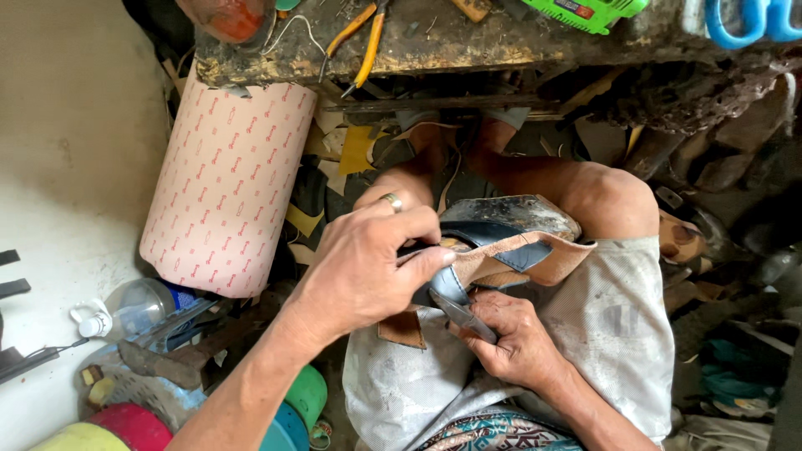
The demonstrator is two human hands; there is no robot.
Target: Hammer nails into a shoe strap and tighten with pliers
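A: Our left hand (pixel 368 263) comes first: its fingers are curled and the thumb is pressed down on the tan strap (pixel 522 259) of the sandal (pixel 501 230), pinching the leather against the dark blue strap (pixel 447 284) beneath it. We see a ring (pixel 392 201) on one finger.

B: And our right hand (pixel 522 342) sits just below the sandal, fingers closed around a small knife (pixel 464 316) whose blade points up toward the blue strap. We cannot tell whether the edge touches the leather.

A: The sandal itself rests on our lap, on the pale, stained shorts (pixel 618 334), with its worn sole (pixel 522 209) turned toward the bare knee (pixel 606 196) just above and to the right of it.

B: Left of the sandal we have a big roll of pink patterned sheet (pixel 225 184) leaning against the white wall (pixel 67 150). Below that roll, well left of the sandal, lie a clear plastic bottle (pixel 134 309) and a hammer (pixel 180 359).

A: Well above the sandal runs the grimy workbench edge (pixel 468 46), with orange-handled pliers (pixel 363 42), a green tool (pixel 589 12) and blue scissor handles (pixel 748 21) on it.

B: Lower left of the sandal, near our forearm, we see coloured plastic tubs (pixel 305 397).
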